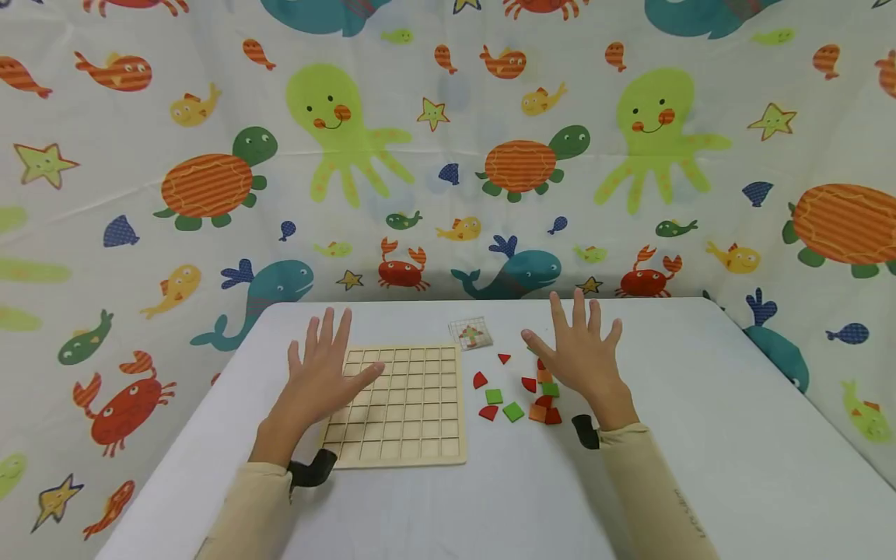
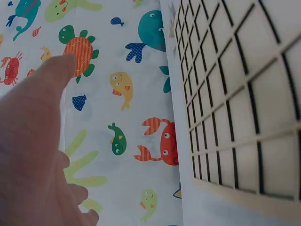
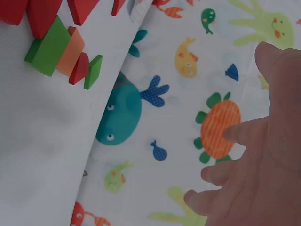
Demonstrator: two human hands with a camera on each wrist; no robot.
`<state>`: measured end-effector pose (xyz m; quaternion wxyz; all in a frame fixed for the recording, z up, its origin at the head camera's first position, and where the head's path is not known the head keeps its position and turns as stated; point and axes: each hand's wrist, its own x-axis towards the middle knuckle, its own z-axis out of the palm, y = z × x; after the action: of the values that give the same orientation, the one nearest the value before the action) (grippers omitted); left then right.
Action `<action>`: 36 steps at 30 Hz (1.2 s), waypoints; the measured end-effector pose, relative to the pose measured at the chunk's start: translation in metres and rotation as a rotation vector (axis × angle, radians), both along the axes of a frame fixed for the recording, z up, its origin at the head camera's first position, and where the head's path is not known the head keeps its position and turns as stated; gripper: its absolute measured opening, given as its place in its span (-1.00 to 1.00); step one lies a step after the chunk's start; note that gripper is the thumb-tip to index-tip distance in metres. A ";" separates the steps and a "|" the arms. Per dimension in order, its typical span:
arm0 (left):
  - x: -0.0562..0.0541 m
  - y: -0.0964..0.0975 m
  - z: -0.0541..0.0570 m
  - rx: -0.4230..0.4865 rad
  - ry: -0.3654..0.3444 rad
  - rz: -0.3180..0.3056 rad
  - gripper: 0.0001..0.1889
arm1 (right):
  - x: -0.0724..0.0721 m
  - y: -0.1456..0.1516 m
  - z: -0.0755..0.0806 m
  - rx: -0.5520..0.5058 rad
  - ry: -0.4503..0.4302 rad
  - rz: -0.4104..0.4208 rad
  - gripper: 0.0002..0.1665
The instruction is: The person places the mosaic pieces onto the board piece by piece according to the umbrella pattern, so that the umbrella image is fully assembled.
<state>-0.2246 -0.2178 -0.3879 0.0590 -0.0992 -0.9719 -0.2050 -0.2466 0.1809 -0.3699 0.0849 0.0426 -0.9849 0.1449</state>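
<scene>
My left hand (image 1: pixel 318 385) is raised over the left side of a wooden grid board (image 1: pixel 462 412), fingers spread and straight, holding nothing. In the left wrist view the board (image 2: pixel 244 113) lies to the right of this hand (image 2: pixel 33 136). To the right of the board are scattered small coloured pieces: green squares (image 1: pixel 513 411), orange squares (image 1: pixel 537 413) and red pieces (image 1: pixel 488 413) with curved or straight edges. My right hand (image 1: pixel 584 358) hovers at their right side, fingers spread, also holding nothing, and hides part of the group.
A small pattern card (image 1: pixel 472 333) with a grid and a coloured figure lies behind the pieces. White cloth covers the table (image 1: pixel 700 435). Behind it hangs a curtain (image 1: pixel 448 78) printed with sea animals. Each wrist carries a black strap mount (image 1: pixel 313 469).
</scene>
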 end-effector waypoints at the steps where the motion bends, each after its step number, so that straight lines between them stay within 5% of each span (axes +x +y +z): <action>1: 0.005 -0.004 -0.001 -0.002 -0.014 -0.005 0.20 | 0.000 0.001 0.001 -0.009 -0.005 0.001 0.11; 7: 0.034 -0.026 -0.013 -0.033 -0.095 -0.027 0.26 | 0.000 0.004 0.004 -0.050 -0.057 0.016 0.11; 13: 0.050 -0.036 -0.039 -0.027 -0.207 -0.049 0.31 | -0.002 0.004 0.002 -0.089 -0.101 0.035 0.09; 17: 0.055 -0.040 -0.050 0.018 -0.262 -0.043 0.34 | -0.005 0.003 -0.002 -0.121 -0.137 0.056 0.09; 27: 0.055 -0.038 -0.060 0.023 -0.227 -0.059 0.34 | -0.017 0.001 -0.008 -0.153 -0.156 0.099 -0.03; 36: 0.061 -0.037 -0.068 -0.004 -0.227 -0.040 0.27 | -0.015 -0.013 -0.004 -0.309 -0.195 0.207 -0.25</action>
<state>-0.1636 -0.2544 -0.4563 -0.0559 -0.0950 -0.9706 -0.2140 -0.2618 0.1676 -0.3740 -0.0208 0.1157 -0.9449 0.3056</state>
